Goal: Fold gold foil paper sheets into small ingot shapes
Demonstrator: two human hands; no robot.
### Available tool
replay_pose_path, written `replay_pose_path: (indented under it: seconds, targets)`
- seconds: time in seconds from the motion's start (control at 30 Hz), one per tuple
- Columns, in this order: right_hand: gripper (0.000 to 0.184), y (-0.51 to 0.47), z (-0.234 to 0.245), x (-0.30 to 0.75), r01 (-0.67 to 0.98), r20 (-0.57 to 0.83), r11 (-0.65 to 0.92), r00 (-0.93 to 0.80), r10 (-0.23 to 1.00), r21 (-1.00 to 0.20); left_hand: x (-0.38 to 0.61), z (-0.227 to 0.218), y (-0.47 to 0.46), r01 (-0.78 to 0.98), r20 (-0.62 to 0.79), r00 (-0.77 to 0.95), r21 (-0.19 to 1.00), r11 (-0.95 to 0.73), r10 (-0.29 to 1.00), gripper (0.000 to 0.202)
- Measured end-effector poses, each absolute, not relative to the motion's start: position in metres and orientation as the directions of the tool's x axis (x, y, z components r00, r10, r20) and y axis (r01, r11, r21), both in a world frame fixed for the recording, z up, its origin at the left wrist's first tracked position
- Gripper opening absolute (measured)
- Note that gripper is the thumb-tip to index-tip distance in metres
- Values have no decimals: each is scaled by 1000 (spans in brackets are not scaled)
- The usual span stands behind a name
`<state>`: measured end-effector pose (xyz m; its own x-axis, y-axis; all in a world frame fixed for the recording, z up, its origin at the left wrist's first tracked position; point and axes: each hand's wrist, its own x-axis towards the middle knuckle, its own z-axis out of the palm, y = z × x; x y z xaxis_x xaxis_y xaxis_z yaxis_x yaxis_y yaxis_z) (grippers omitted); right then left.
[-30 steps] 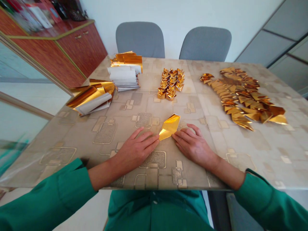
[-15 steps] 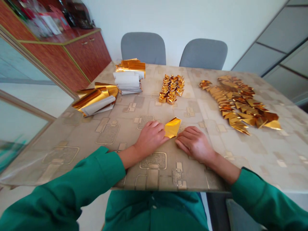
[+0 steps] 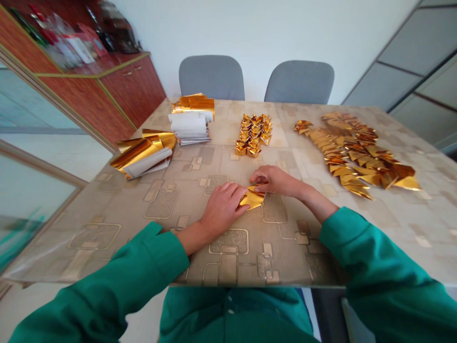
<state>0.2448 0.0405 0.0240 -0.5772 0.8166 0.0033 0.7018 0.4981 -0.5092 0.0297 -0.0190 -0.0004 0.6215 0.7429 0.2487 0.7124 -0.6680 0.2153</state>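
A small folded piece of gold foil paper (image 3: pixel 253 200) lies on the table in front of me. My left hand (image 3: pixel 224 206) grips its left end, thumb along the lower side and fingers curled over it. From the far right, my right hand (image 3: pixel 274 180) reaches in with bent fingers, the tips closed at the paper's upper right edge. Part of the paper is hidden beneath the fingers of both hands.
Folded gold ingot shapes (image 3: pixel 254 136) stand in rows beyond my hands. Many pointed gold pieces (image 3: pixel 352 155) spread over the right side. At left lie loose gold sheets (image 3: pixel 144 151) and a paper stack (image 3: pixel 190 125). Two grey chairs (image 3: pixel 211 78) stand behind the patterned tablecloth (image 3: pixel 143 247).
My right hand has moved from the paper's lower right corner up to its far edge. The paper's raised upper corner is now lower, and the left hand still holds the left end.
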Motion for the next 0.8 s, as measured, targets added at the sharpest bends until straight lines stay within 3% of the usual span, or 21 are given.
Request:
replay_pose_path:
  seconds: [0.13,0.27,0.37,0.47,0.63,0.7,0.8]
  targets:
    - [11,27,24,248,750,-41,455,-538,842,-480,29,-3,-19,693,267,626,241,-680,732,38]
    - [13,13,23,252,643,137,548,-574,808,-535,29,-5,-18,678,310,613,266,-686,727,47]
    - [10,1,26,256,520,319,661,-600,734,-541,30,-5,-17,629,384,602,311,-712,700,30]
    - [9,-13,31,261,462,430,765,-640,638,-449,32,-2,-16,573,472,622,270,-774,625,10]
    - [16,-30,23,265,498,384,809,-713,587,-311,33,2,-15,514,482,750,5,-858,453,21]
    - [18,-33,15,264,510,345,794,-718,604,-330,32,1,-15,491,422,794,-24,-871,437,20]
    - [16,-33,9,265,492,296,764,-721,626,-417,26,1,-16,450,338,836,29,-893,432,19]
